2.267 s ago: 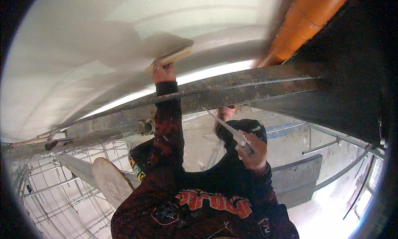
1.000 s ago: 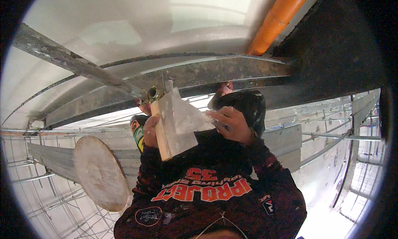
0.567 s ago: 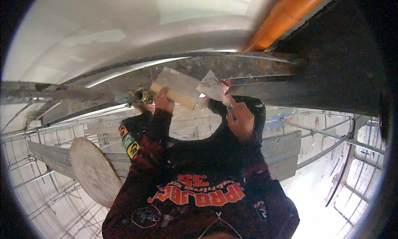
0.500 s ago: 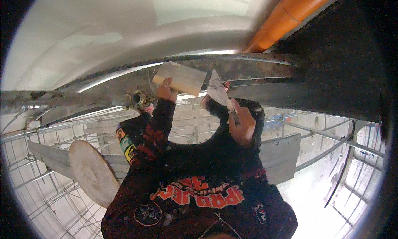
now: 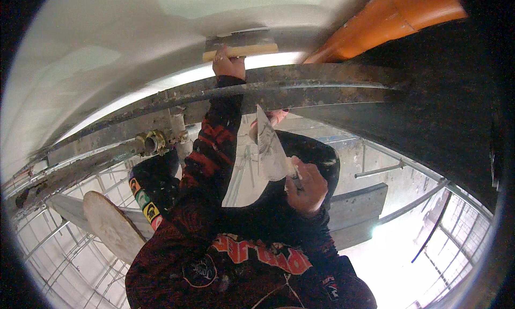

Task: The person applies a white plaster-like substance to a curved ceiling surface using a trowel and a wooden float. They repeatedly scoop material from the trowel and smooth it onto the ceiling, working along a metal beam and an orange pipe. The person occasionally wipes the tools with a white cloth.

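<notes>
My left hand (image 5: 229,66) is stretched far forward, its fingers wrapped round the pale yellow back edge of a wide plasterer's spatula (image 5: 248,50). The spatula's grey blade lies up against the smooth whitish curved wall (image 5: 123,46), by a darker damp-looking patch. Closer to my body, my right hand (image 5: 307,186) grips the handle of a pointed trowel (image 5: 271,151). Greyish smears cover the trowel's triangular blade, which points up and away from me. Its handle is mostly hidden by my fingers.
A fat orange pipe (image 5: 386,22) runs at the upper right, above a dark panel (image 5: 429,83). A curved steel beam (image 5: 322,75) crosses in front of me. A scaffold clamp (image 5: 152,142), planks (image 5: 357,206) and a round board (image 5: 111,219) lie around and below.
My left hand has reached up and forward, taking the spatula from beside the trowel to the wall. My right hand has shifted slightly lower, the trowel swinging a little left.
</notes>
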`<state>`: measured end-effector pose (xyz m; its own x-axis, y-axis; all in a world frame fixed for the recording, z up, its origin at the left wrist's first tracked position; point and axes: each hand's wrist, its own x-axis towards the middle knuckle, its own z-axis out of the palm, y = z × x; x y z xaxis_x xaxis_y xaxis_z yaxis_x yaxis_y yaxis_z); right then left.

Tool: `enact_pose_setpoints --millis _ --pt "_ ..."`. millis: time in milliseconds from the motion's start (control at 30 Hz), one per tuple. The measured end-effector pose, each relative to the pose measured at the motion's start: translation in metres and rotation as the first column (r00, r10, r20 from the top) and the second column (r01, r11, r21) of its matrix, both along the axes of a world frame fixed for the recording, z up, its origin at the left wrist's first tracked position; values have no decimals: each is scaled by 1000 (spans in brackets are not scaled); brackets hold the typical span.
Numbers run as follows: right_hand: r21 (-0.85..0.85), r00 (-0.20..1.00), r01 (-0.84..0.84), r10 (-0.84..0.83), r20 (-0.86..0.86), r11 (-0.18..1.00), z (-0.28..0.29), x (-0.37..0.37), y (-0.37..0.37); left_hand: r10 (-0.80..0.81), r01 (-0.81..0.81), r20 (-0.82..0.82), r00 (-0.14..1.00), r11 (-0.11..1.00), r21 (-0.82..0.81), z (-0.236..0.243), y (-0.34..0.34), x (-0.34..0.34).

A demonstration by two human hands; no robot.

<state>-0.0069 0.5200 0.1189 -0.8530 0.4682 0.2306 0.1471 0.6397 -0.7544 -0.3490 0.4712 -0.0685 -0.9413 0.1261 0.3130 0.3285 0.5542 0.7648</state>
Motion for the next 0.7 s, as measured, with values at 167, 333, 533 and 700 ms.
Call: enact_pose_setpoints --millis 167,333,533,700 --pt "-19 1000 -1 1 -16 1000 3 -2 1 58 -93 -155 986 968 -233 72 7 -20" --pt "59 998 33 -35 42 998 -3 7 8 -33 21 -244 969 998 -52 70 22 -34" --pt "18 999 -18 17 33 1000 8 -1 -2 -13 12 -12 1000 1000 -16 20 -74 42" --pt "18 998 -57 57 22 998 -3 2 2 -149 166 92 985 959 -230 -57 -60 25"
